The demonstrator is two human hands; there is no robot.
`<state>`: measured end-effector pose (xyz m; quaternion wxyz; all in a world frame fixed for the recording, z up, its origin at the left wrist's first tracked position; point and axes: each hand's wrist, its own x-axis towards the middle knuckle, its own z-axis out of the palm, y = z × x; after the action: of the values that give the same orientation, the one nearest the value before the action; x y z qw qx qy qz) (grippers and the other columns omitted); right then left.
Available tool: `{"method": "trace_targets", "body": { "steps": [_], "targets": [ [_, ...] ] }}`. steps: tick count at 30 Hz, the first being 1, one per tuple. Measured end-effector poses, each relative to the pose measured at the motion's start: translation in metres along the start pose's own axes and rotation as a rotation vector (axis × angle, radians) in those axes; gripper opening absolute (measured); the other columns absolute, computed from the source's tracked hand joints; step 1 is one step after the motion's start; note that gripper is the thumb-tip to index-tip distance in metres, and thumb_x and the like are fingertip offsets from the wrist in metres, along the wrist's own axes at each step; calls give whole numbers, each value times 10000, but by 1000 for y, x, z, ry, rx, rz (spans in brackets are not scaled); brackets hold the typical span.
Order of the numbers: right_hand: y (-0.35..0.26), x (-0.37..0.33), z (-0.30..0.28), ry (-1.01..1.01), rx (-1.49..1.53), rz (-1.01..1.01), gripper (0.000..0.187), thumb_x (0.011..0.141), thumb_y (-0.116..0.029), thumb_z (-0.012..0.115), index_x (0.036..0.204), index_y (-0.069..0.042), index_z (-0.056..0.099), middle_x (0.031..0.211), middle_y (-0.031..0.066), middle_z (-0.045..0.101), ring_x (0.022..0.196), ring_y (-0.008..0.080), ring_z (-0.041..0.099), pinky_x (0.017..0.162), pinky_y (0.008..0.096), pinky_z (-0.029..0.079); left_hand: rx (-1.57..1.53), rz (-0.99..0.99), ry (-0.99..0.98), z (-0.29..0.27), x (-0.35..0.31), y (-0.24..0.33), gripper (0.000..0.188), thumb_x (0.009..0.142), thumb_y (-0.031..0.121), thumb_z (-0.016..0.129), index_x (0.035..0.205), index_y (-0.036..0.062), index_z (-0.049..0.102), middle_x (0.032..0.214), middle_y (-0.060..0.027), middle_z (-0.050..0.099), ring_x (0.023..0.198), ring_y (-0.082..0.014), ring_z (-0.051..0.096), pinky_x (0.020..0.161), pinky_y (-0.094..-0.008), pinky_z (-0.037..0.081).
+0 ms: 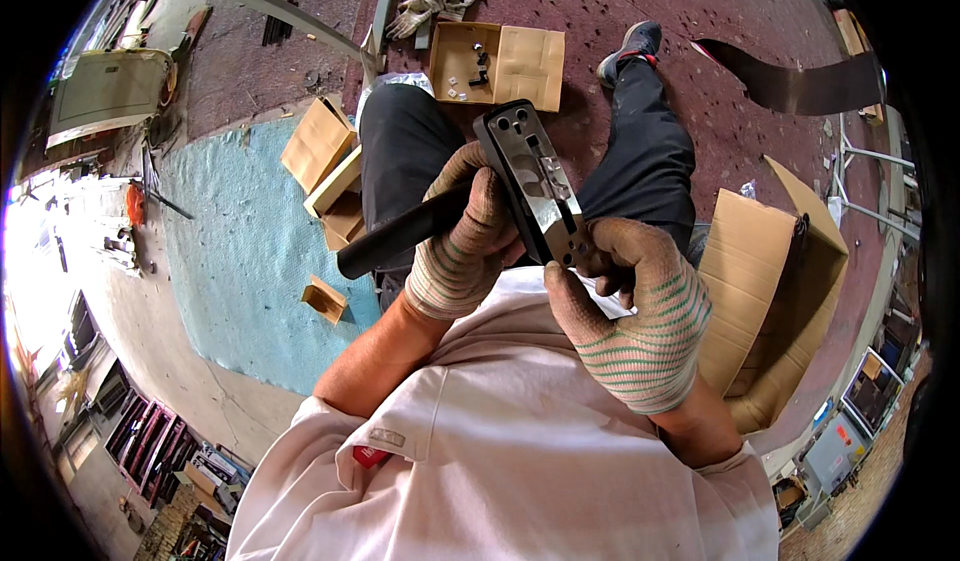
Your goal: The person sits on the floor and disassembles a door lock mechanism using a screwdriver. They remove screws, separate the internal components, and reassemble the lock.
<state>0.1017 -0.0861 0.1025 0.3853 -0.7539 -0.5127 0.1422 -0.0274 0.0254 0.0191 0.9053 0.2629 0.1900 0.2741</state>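
Held up in front of my chest is a black lever door handle. Its long plate stands tilted, with the silvery metal mechanism side facing up, and its black lever points out to the left. My left hand, in a striped knit glove with a brown palm, is wrapped round the handle where lever and plate meet. At the plate's lower end, my right hand, gloved alike, pinches with thumb and curled fingers. Whether a small part sits between those right fingertips is hidden.
Between my legs lies an open cardboard box with small black and white pieces inside. Spare work gloves lie beyond it. A large open carton stands at my right. Folded cartons and a cardboard piece rest on the blue mat.
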Motion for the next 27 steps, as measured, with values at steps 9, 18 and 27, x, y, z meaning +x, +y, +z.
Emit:
{"method": "trace_targets", "body": {
  "steps": [9, 18, 27],
  "targets": [
    [1, -1, 3, -3, 28, 12, 319, 721, -86, 834, 943, -69, 606, 703, -6, 628, 563, 36, 527, 501, 190, 400, 53, 21, 102, 12, 0, 1, 457, 901, 425, 678, 1203, 116, 529, 921, 16, 628, 745, -51, 598, 621, -187, 485],
    [2, 0, 2, -24, -6, -13, 346, 709, -104, 845, 963, -52, 616, 742, 23, 634, 584, 66, 554, 518, 205, 432, 64, 4, 52, 6, 0, 1, 471, 901, 442, 673, 1202, 108, 532, 849, 22, 604, 612, -22, 479, 534, -171, 386],
    [3, 0, -2, -71, -73, -12, 390, 687, -146, 862, 986, -55, 629, 832, 57, 642, 617, 113, 571, 549, 236, 459, 69, 4, 89, 9, 0, 1, 476, 909, 445, 662, 1221, 111, 529, 833, 22, 603, 569, -17, 445, 494, -171, 363]
  ]
}}
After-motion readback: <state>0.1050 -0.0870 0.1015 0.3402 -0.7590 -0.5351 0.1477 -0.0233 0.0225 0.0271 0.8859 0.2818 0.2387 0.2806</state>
